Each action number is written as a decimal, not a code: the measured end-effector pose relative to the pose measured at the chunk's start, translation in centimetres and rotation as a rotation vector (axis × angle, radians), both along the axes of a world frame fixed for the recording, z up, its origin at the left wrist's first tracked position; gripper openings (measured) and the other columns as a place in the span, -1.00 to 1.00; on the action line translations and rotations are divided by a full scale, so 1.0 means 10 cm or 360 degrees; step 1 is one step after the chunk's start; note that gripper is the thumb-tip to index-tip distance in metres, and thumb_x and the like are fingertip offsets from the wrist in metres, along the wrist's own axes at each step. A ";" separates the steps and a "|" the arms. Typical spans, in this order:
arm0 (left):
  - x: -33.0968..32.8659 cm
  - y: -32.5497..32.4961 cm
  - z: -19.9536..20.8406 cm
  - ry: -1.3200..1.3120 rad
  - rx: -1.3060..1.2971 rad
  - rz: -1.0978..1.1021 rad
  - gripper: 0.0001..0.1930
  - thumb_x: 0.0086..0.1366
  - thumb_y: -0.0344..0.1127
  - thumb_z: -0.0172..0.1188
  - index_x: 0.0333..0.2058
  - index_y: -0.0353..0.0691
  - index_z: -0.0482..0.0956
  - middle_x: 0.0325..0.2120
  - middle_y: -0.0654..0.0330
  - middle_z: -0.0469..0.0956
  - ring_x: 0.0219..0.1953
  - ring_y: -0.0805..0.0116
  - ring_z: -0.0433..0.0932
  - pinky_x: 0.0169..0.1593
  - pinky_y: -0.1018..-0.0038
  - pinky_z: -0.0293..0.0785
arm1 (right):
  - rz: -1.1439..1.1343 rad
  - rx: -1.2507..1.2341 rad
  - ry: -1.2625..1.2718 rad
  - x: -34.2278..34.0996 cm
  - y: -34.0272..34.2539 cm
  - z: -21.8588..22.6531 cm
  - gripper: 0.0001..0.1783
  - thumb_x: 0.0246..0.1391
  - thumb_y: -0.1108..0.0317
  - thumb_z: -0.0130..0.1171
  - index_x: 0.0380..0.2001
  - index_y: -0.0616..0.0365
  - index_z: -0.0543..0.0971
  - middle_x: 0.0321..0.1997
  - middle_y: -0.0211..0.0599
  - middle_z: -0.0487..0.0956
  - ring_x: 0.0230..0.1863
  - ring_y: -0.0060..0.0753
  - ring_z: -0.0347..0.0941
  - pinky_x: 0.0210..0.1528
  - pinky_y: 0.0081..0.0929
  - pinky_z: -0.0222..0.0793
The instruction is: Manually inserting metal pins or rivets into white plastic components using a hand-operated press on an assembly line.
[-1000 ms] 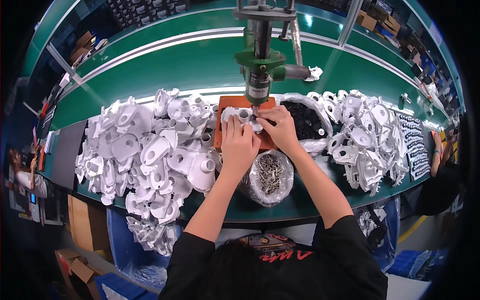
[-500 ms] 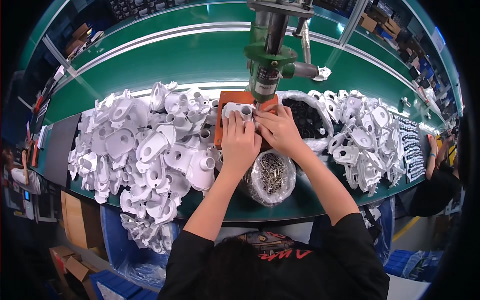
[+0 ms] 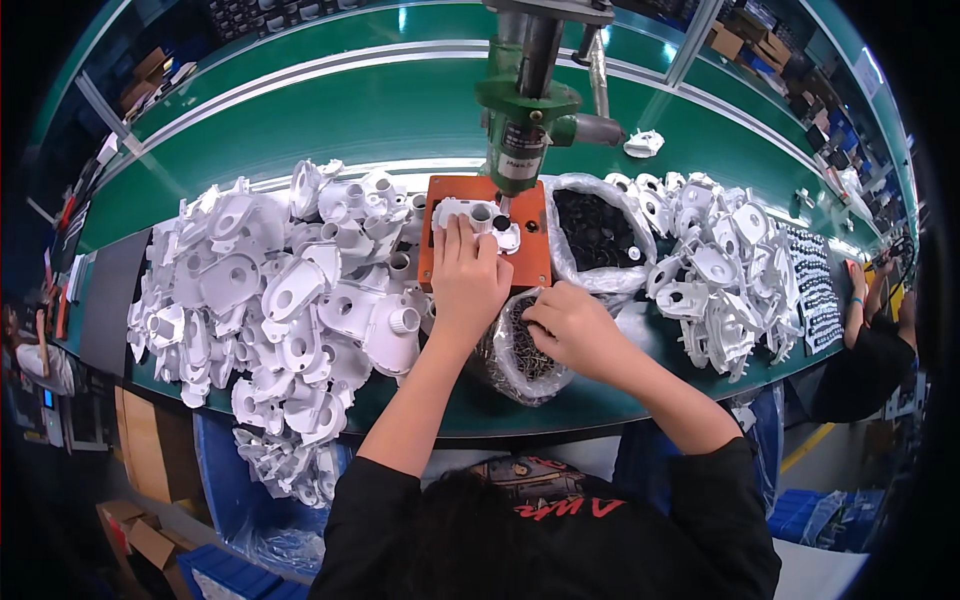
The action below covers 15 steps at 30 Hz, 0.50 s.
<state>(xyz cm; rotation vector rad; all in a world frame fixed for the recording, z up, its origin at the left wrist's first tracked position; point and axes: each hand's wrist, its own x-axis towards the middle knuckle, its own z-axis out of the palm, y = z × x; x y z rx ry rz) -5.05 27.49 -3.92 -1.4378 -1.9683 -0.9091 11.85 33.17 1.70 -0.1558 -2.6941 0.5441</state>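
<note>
A white plastic housing part (image 3: pixel 510 239) lies on the orange fixture block (image 3: pixel 534 262), with a small round black piece (image 3: pixel 501 222) on it. Across the left side of the housing rest the stretched fingers of my left hand (image 3: pixel 471 280), flat and not wrapped round it. Above stands a green press (image 3: pixel 515 150); its thin metal tip reaches down close to the black piece. My right hand (image 3: pixel 577 325) is over the right rim of a clear bag of metal pins (image 3: pixel 528 362), fingers curled together; whatever is between the fingertips is hidden.
White housings form a big heap (image 3: pixel 285 290) on the left and a smaller heap (image 3: pixel 720 260) on the right. Behind my right hand sits a bag of black parts (image 3: pixel 597 228). A lone white part (image 3: pixel 644 144) lies farther back. Another person's arm (image 3: pixel 857 300) shows at far right.
My right hand has left the housing and moved back toward me to the pin bag, its fingers curling. My left hand stays on the housing. The black piece now shows.
</note>
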 end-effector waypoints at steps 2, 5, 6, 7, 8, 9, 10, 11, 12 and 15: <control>0.01 0.00 0.01 -0.0014 0.0001 -0.0012 -0.78 -0.02 -0.39 0.12 -0.38 -0.40 0.42 -0.11 -0.32 0.44 0.05 -0.22 0.38 0.16 -0.03 0.24 | -0.0060 0.0084 -0.0044 -0.01 -0.02 -0.01 -0.85 -0.20 0.42 0.24 -0.47 0.23 0.58 -0.41 -0.25 0.48 -0.30 -0.18 0.41 -0.21 -0.30 0.36; 0.02 -0.01 0.02 -0.0072 0.0004 -0.0032 -0.79 0.03 -0.42 0.07 -0.35 -0.43 0.43 -0.07 -0.31 0.42 0.04 -0.22 0.38 0.17 -0.01 0.24 | -0.0056 0.0123 -0.0071 -0.01 -0.03 -0.01 -0.85 -0.19 0.41 0.23 -0.47 0.22 0.58 -0.41 -0.25 0.48 -0.29 -0.19 0.42 -0.20 -0.29 0.37; 0.01 -0.02 0.02 -0.0060 0.0003 -0.0023 -0.79 0.04 -0.42 0.07 -0.35 -0.42 0.42 -0.07 -0.31 0.42 0.04 -0.22 0.38 0.17 -0.01 0.24 | -0.0053 0.0122 -0.0071 -0.01 -0.03 -0.01 -0.85 -0.19 0.41 0.23 -0.47 0.22 0.58 -0.41 -0.25 0.48 -0.29 -0.19 0.42 -0.20 -0.29 0.37; 0.01 -0.03 0.02 -0.0048 0.0001 -0.0015 -0.80 0.04 -0.42 0.07 -0.35 -0.42 0.42 -0.07 -0.31 0.42 0.04 -0.22 0.38 0.16 -0.01 0.25 | -0.0057 0.0084 -0.0114 -0.02 -0.01 -0.01 -0.86 -0.19 0.41 0.22 -0.47 0.22 0.58 -0.41 -0.25 0.48 -0.30 -0.19 0.42 -0.22 -0.29 0.38; 0.01 -0.03 0.01 -0.0049 0.0000 -0.0012 -0.80 0.04 -0.42 0.07 -0.35 -0.42 0.42 -0.07 -0.31 0.42 0.04 -0.22 0.38 0.16 -0.01 0.25 | -0.0060 0.0046 -0.0157 -0.02 0.01 -0.01 -0.86 -0.18 0.42 0.21 -0.48 0.21 0.59 -0.41 -0.25 0.48 -0.31 -0.19 0.43 -0.23 -0.30 0.39; 0.01 -0.03 0.01 -0.0051 0.0007 -0.0018 -0.80 0.04 -0.42 0.07 -0.35 -0.42 0.42 -0.07 -0.31 0.42 0.04 -0.22 0.38 0.16 -0.01 0.25 | -0.0062 0.0047 -0.0159 -0.02 0.04 -0.02 -0.86 -0.18 0.42 0.21 -0.48 0.21 0.59 -0.41 -0.25 0.48 -0.31 -0.19 0.43 -0.23 -0.30 0.39; 0.01 -0.02 0.01 -0.0055 0.0013 -0.0024 -0.80 0.04 -0.42 0.07 -0.35 -0.42 0.42 -0.07 -0.30 0.42 0.04 -0.21 0.38 0.16 -0.01 0.25 | -0.0045 0.0035 -0.0115 -0.01 0.06 -0.04 -0.89 -0.19 0.42 0.19 -0.52 0.20 0.57 -0.43 -0.25 0.45 -0.33 -0.20 0.42 -0.25 -0.29 0.39; 0.01 -0.02 0.01 -0.0057 0.0014 -0.0024 -0.80 0.04 -0.42 0.07 -0.35 -0.42 0.42 -0.07 -0.30 0.42 0.04 -0.21 0.38 0.16 -0.01 0.25 | -0.0029 0.0022 -0.0071 -0.01 0.08 -0.06 -0.92 -0.19 0.42 0.18 -0.56 0.19 0.55 -0.46 -0.24 0.42 -0.36 -0.21 0.41 -0.27 -0.29 0.39; 0.01 -0.02 0.01 -0.0057 0.0010 -0.0022 -0.80 0.04 -0.42 0.07 -0.35 -0.42 0.42 -0.07 -0.30 0.42 0.04 -0.21 0.38 0.16 -0.01 0.25 | -0.0027 0.0022 -0.0071 -0.02 0.08 -0.06 -0.92 -0.19 0.42 0.18 -0.56 0.19 0.55 -0.46 -0.24 0.42 -0.36 -0.21 0.41 -0.27 -0.29 0.39; 0.01 -0.02 0.02 -0.0066 0.0018 -0.0027 -0.79 0.03 -0.42 0.07 -0.34 -0.42 0.42 -0.08 -0.30 0.43 0.04 -0.21 0.39 0.17 -0.01 0.25 | -0.0023 0.0195 -0.0111 -0.04 0.06 -0.05 -0.90 -0.19 0.44 0.20 -0.52 0.22 0.58 -0.45 -0.25 0.46 -0.36 -0.20 0.45 -0.30 -0.32 0.41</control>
